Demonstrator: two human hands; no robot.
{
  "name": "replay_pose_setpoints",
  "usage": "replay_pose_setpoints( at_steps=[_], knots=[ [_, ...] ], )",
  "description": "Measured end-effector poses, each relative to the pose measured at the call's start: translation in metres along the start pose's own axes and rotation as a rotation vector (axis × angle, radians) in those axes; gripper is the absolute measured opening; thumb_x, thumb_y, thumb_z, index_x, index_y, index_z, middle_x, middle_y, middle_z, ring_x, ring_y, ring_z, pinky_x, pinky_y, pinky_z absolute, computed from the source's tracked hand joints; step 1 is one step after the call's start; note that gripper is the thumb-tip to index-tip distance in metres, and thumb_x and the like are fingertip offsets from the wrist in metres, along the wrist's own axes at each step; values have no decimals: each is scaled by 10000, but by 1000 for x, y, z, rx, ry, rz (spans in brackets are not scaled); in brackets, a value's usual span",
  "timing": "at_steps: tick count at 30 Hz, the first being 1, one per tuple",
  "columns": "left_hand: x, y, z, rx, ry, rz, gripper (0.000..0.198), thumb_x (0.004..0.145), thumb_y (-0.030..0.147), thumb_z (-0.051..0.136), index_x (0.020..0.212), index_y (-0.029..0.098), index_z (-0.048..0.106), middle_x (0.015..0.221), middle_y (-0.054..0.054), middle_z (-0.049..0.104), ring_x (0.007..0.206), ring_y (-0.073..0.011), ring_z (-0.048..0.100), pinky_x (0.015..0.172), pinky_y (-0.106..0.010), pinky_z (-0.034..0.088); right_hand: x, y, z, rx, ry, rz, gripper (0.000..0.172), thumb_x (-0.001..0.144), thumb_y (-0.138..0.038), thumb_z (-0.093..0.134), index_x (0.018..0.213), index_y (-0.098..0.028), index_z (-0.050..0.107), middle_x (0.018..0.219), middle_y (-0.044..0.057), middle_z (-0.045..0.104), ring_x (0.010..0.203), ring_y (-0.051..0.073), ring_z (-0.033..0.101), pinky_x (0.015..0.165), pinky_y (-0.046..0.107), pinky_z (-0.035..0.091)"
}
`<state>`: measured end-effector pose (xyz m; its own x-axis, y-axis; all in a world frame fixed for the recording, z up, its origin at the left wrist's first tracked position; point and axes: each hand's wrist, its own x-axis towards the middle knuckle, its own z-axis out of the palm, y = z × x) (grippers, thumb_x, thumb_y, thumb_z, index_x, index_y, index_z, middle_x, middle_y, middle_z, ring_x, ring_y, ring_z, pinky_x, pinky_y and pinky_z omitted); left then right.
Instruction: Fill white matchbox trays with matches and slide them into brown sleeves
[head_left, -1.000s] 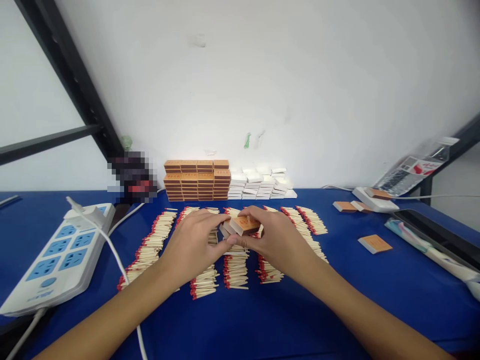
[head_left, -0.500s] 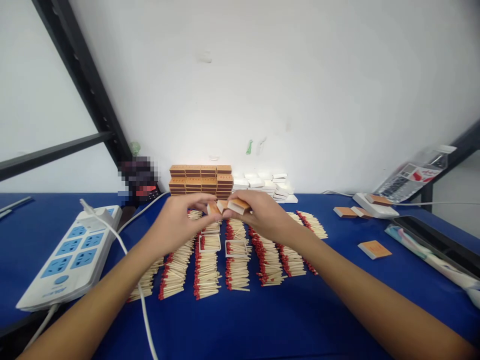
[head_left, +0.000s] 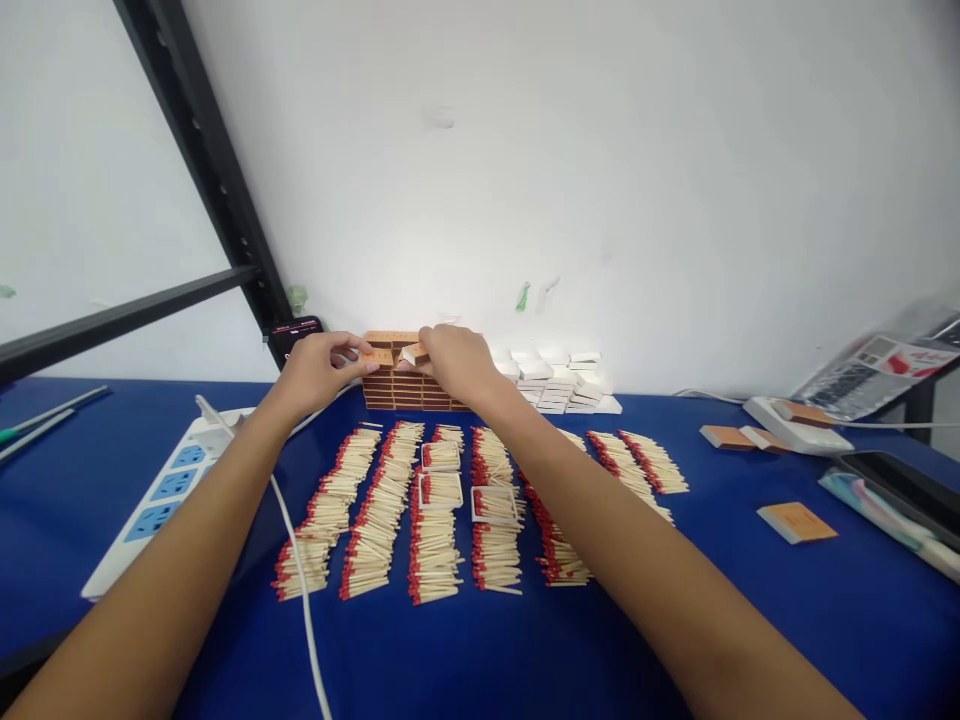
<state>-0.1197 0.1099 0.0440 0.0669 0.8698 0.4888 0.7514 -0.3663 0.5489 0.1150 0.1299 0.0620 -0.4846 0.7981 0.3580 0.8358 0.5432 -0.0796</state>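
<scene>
Both arms reach far across the blue table (head_left: 675,620) to the stack of orange matchboxes (head_left: 401,390) against the white wall. My left hand (head_left: 319,368) pinches an orange matchbox (head_left: 377,356) at the stack's top left. My right hand (head_left: 454,365) is closed over a matchbox (head_left: 415,352) with a pale end, right at the top of the stack. Rows of red-tipped matches (head_left: 390,510) lie below the hands, and three white trays (head_left: 440,457) filled with matches sit among them.
A pile of white inner trays (head_left: 559,385) stands right of the orange stack. A white and blue power strip (head_left: 161,490) with its cable (head_left: 300,590) lies left. Loose orange boxes (head_left: 796,522), a white device (head_left: 795,425), a dark phone (head_left: 296,332) and a black frame (head_left: 202,170) surround the work.
Both hands have carried the matchboxes up and away from above the match rows to the top of the orange stack at the wall. The camera view shifted left.
</scene>
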Motion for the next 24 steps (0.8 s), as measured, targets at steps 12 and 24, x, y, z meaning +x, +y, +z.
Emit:
replay_pose_setpoints(
  at_steps=[12,24],
  knots=[
    [-5,-6,5,58,82,40,488,800,645,813,979,192,797,1012,-114,806,859,-271,728,787,-384,574,0,-1,10,-19,19,-8,367,1056,-483,657,1213,-153,693,1110,191,743,960,313,669,729,392,409],
    [-11,13,27,339,136,431,249,1013,362,685,1170,195,784,1220,-138,724,1188,-339,616,1074,-516,489,-3,33,-17,2,-6,6,288,1089,-445,608,1077,-185,731,1079,134,738,933,255,637,718,349,381]
  ],
)
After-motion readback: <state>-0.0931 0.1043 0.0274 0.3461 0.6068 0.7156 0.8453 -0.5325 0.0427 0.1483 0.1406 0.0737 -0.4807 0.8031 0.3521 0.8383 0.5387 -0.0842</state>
